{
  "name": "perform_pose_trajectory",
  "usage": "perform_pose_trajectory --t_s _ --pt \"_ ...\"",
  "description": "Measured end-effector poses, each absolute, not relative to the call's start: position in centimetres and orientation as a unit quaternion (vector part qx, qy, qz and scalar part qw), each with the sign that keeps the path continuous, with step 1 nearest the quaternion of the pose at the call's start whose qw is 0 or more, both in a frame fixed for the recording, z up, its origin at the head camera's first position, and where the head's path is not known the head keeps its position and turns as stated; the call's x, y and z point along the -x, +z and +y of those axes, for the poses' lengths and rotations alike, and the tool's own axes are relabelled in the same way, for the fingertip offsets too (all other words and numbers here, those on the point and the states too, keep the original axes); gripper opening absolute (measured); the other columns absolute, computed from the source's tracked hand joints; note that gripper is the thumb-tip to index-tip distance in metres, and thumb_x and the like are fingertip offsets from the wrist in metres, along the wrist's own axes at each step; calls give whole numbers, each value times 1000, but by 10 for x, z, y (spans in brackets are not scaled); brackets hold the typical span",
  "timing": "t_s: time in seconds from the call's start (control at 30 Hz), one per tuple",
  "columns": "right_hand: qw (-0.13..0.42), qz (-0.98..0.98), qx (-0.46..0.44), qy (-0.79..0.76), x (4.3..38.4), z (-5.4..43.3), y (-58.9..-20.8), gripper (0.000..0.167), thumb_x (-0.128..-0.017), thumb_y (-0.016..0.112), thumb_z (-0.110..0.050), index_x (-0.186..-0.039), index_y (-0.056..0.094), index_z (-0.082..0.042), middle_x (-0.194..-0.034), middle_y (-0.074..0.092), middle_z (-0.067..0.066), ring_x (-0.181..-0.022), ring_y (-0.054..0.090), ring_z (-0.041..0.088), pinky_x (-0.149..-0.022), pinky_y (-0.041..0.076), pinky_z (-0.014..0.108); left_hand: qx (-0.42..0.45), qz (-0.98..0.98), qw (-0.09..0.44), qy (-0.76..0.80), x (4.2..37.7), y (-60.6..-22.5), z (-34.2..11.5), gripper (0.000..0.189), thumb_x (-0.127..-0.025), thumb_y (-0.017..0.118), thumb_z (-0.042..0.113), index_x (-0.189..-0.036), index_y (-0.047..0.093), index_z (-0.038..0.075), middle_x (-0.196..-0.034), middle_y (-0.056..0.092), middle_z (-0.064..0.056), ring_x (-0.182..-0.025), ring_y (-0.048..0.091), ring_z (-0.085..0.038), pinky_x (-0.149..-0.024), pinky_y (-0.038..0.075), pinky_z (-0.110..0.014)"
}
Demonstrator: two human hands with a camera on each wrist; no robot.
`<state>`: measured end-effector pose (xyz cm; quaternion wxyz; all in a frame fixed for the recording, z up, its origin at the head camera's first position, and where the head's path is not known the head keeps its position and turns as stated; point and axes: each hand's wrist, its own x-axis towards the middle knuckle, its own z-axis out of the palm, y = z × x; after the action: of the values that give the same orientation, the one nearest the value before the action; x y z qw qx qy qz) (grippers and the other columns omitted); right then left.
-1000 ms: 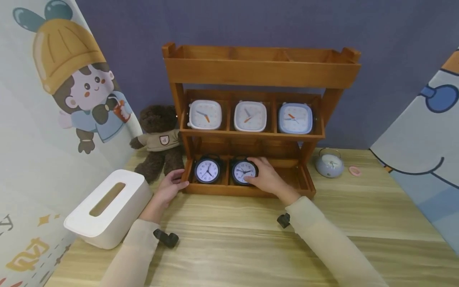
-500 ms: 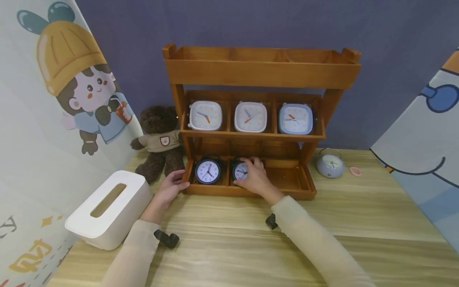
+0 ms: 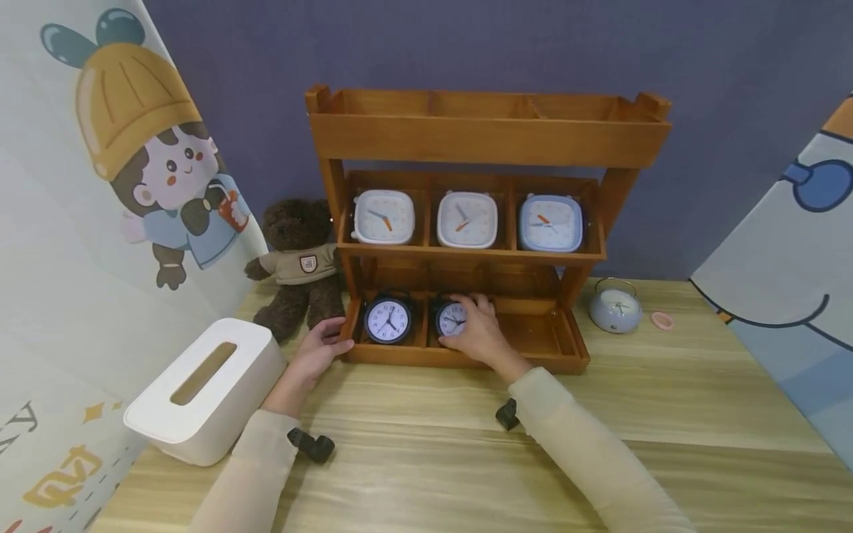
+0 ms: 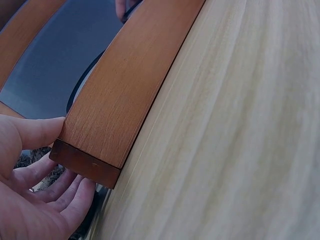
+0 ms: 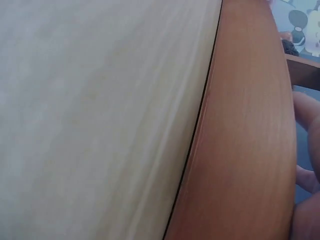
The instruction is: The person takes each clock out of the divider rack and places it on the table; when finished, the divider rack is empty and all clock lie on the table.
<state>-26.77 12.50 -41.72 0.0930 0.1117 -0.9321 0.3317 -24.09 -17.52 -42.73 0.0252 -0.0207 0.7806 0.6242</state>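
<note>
A brown wooden shelf (image 3: 489, 139) with three tiers stands on the table. My left hand (image 3: 316, 349) holds its lower left end; in the left wrist view the thumb is on the front board (image 4: 117, 85) and the fingers are at the end face. In the bottom tier's middle compartment, my right hand (image 3: 478, 331) grips a round black alarm clock (image 3: 451, 320), covering the dial's right side. A matching black alarm clock (image 3: 388, 320) sits in the left compartment. The right wrist view shows only some fingers (image 5: 306, 110) behind the board; the clock is hidden there.
Three squarish clocks, white (image 3: 383, 217), white (image 3: 467, 220) and blue (image 3: 551, 223), fill the middle tier. A teddy bear (image 3: 303, 265) and a white tissue box (image 3: 206, 392) stand left. Right are a grey-blue clock (image 3: 616, 309) and a pink ring (image 3: 662, 320).
My right hand has moved left over the middle black clock, covering more of its dial than a second ago. My left hand has stayed on the shelf's end.
</note>
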Motion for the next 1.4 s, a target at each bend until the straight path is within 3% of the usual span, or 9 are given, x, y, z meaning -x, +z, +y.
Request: perform_pose_trajectory --t_s 0.43,0.9,1.1,1.2,1.33,1.4 --pt "85 -923 -130 352 252 153 -387 80 -68 87 -26 -138 52 -9 -134 40 22 -121 37 38 -90 42 54 24 780 26 625 244 -428 -175 55 -91 62 -3 -140 40 -9 -138 42 -29 -124 43 -41 -99 36 -45" --pt "23 -947 -138 290 218 243 -352 80 -73 83 -33 -141 49 -9 -134 40 21 -112 45 39 -86 40 57 26 779 28 625 246 -430 -174 54 -91 62 -3 -140 41 -7 -138 42 -28 -124 43 -40 -99 37 -45" --pt "5 -948 -127 291 207 294 -342 79 -76 83 -34 -141 47 -4 -132 38 27 -113 42 45 -85 37 61 26 777 28 629 246 -432 -174 55 -91 62 -3 -141 40 -8 -139 41 -28 -124 43 -40 -99 37 -44" --pt "-2 -948 -106 299 202 319 -340 81 -78 82 -32 -142 44 -2 -136 32 34 -116 34 55 -89 23 67 27 774 27 632 246 -432 -174 55 -91 63 -4 -141 40 -7 -139 42 -27 -124 43 -39 -98 37 -44" --pt "-17 -951 -79 300 200 345 -342 85 -78 82 -30 -144 39 3 -139 24 42 -120 25 63 -91 18 73 25 773 27 633 245 -432 -175 55 -90 63 -5 -141 40 -8 -138 42 -28 -124 43 -40 -97 38 -43" --pt "-25 -952 -71 296 201 355 -347 86 -79 82 -29 -143 37 6 -139 23 44 -122 27 62 -88 28 71 24 774 27 632 245 -432 -176 56 -90 62 -5 -141 40 -8 -137 42 -28 -124 43 -40 -97 38 -43"
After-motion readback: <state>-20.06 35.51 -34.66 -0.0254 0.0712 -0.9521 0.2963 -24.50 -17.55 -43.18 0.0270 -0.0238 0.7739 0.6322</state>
